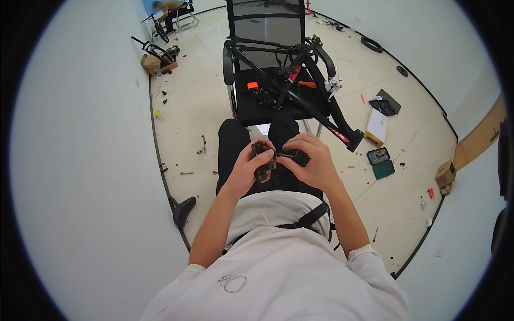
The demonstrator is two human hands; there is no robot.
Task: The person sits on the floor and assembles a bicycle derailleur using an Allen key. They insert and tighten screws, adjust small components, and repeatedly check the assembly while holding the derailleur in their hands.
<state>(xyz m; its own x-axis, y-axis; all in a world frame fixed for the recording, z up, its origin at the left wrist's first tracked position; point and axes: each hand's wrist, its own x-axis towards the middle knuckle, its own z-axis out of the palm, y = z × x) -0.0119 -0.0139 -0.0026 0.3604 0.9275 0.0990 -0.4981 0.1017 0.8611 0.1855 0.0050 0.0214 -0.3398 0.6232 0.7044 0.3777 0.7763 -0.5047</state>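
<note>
I sit with my legs in black trousers, and both hands meet over my lap. My left hand grips a small black bicycle part, held upright between thumb and fingers. My right hand pinches a thin black tool or rod that points left into that part. The two hands nearly touch. Just ahead of my knees, a black bicycle frame with a chainring lies across the seat of a black office chair.
Green bit case, white box and black tray lie on the floor at right. Cardboard boxes sit by the right wall. Small parts litter the floor at left. Another person works with a bicycle far back left.
</note>
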